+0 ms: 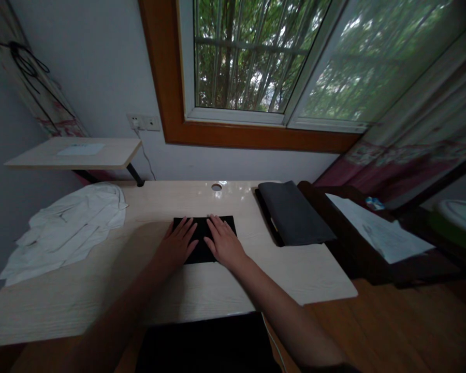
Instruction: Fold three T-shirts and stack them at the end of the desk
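A flat black rectangular piece (pixel 202 243), which looks like folded cloth, lies on the light wood-grain desk (pixel 295 277) in front of me. My left hand (pixel 177 244) rests flat on its left part, fingers stretched out and slightly apart. On its right part lies my right hand (pixel 224 241), also flat with the fingers spread. Both palms face down and partly cover the black piece. Whether it is cloth or some other thin material, I cannot tell for sure.
A crumpled white cloth (pixel 73 223) covers the desk's left side, below a small raised shelf (pixel 112 153) with a paper on it. Dark grey folded material (pixel 295 215) lies at the right. Beyond the desk's right edge, a white sheet (pixel 376 228) lies on dark furniture.
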Demonstrator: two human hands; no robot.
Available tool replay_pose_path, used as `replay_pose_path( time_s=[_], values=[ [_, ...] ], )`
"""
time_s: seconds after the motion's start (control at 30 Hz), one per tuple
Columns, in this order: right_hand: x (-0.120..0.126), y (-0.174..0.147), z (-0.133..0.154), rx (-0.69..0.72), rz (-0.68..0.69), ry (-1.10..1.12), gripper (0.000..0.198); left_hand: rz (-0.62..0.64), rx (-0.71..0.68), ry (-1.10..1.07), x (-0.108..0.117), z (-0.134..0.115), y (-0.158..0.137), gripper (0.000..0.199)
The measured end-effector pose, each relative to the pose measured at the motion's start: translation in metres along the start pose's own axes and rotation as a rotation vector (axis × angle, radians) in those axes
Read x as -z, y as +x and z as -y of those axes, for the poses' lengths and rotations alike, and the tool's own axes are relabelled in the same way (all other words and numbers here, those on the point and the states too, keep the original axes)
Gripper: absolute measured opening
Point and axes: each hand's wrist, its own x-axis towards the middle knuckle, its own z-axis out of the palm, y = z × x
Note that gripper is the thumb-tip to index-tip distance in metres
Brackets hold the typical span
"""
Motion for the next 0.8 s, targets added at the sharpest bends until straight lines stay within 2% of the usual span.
replay_pose_path(
  time_s=[0.17, 0.37, 0.53, 0.67, 0.73, 0.8],
  values=[
    [-0.012, 0.0, -0.01, -0.09, 0.045, -0.059, 0.06, 0.038, 0.107, 0.004, -0.006, 0.002, -0.005, 0.056],
    [-0.003, -0.013, -0.031, -0.189, 0.082, -0.099, 0.059, 0.034, 0.163, -0.018, -0.009, 0.01, -0.014, 0.061],
    [0.005, -0.032, -0.047, -0.229, 0.053, -0.121, 0.056, 0.017, 0.192, -0.049, -0.016, 0.022, -0.027, 0.065],
    [0.018, -0.044, -0.048, -0.178, -0.052, -0.113, 0.05, -0.027, 0.204, -0.1, -0.017, 0.027, -0.034, 0.058],
    [0.027, -0.048, -0.043, -0.109, -0.092, -0.077, 0.045, -0.066, 0.232, -0.148, -0.017, 0.029, -0.035, 0.054],
    [0.036, -0.052, -0.035, -0.011, -0.074, -0.027, 0.039, -0.11, 0.265, -0.215, -0.016, 0.032, -0.036, 0.049]
  ],
)
